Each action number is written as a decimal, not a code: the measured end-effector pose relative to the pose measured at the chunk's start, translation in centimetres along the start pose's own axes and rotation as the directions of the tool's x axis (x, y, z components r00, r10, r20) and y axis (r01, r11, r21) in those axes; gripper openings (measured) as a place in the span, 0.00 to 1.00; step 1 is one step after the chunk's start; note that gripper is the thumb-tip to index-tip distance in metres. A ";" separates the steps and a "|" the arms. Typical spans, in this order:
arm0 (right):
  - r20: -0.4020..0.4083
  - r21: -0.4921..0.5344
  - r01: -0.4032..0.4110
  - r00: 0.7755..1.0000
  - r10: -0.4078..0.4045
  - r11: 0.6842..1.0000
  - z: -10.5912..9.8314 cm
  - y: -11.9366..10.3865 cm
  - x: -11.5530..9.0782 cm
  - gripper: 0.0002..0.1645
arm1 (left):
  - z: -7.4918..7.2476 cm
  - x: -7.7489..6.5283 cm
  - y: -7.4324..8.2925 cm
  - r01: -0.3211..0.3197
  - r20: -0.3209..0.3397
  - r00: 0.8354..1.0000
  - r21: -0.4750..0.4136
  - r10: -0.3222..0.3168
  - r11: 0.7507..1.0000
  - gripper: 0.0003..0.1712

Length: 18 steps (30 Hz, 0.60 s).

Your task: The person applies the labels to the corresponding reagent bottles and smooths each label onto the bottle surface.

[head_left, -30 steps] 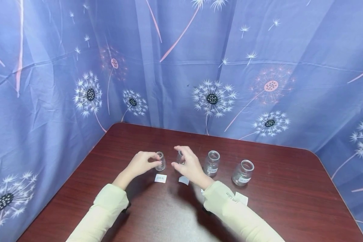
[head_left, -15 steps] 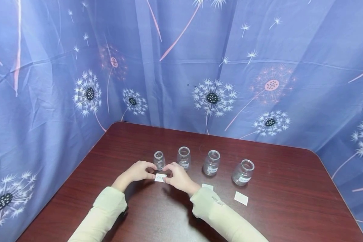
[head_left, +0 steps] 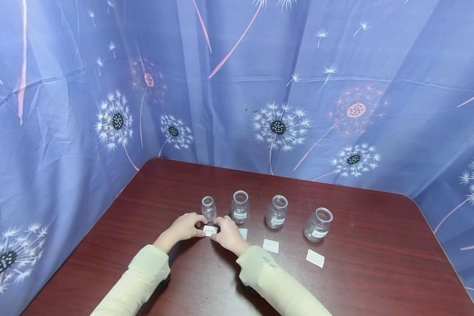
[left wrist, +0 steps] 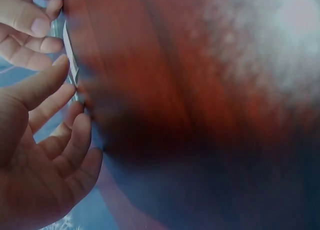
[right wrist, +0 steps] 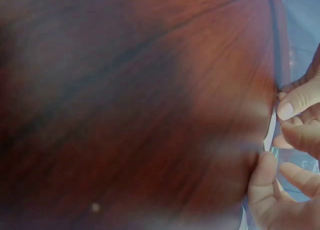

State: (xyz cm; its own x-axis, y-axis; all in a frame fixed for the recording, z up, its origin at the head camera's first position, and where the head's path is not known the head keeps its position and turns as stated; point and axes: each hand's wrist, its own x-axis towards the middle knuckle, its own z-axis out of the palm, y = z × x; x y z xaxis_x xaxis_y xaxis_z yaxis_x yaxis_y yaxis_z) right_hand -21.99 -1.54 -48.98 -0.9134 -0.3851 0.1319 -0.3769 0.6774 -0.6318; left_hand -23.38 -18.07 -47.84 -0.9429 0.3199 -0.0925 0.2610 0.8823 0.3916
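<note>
A small white paper label [head_left: 210,231] with printed marks lies between both hands, in front of the small glass jar [head_left: 208,210] at the left of the row. My left hand [head_left: 185,227] holds its left side, thumb at the near corner and index finger at the far corner. On the right side, my right hand [head_left: 228,234] holds it the same way, with thumb and finger curved at the edge. In the left wrist view the label [left wrist: 70,52] shows edge-on as a thin strip between the fingertips. The finger contact on its underside is hidden.
Three larger glass jars stand to the right: one jar [head_left: 240,207], a second jar [head_left: 276,213] and a third jar [head_left: 317,225], each bearing a white label. White paper slips [head_left: 315,258] lie before them on the dark red table [head_left: 363,272]. A blue curtain [head_left: 237,109] hangs behind.
My right hand has come left and down from the second jar to the label. My left hand has let go of the small jar and moved down to the label's left side.
</note>
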 end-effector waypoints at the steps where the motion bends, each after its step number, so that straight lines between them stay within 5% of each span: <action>1: -0.011 -0.026 0.005 1.000 -0.006 1.000 0.1 0.0 0.0 0.22 | 0.2 0.1 0.0 0.008 -0.009 1.000 0.012 -0.008 1.000 0.17; 9: -0.047 -0.157 0.021 0.998 -0.029 0.987 0.6 0.0 0.0 0.16 | 0.6 0.0 0.4 0.061 -0.036 0.998 0.067 -0.059 0.996 0.15; 18: -0.042 -0.194 0.023 0.999 -0.032 0.981 0.6 -0.3 -0.1 0.11 | 0.6 -0.3 0.7 0.070 -0.052 0.996 0.067 -0.067 0.995 0.13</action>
State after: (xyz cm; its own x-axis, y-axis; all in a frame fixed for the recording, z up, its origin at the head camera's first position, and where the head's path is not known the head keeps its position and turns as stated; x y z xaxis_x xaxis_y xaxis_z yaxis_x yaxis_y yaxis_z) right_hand -21.66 -2.02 -49.26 -0.9066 -0.3799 0.1836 -0.4204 0.7769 -0.4687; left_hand -22.79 -17.29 -48.12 -0.9677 0.2421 -0.0706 0.2075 0.9236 0.3223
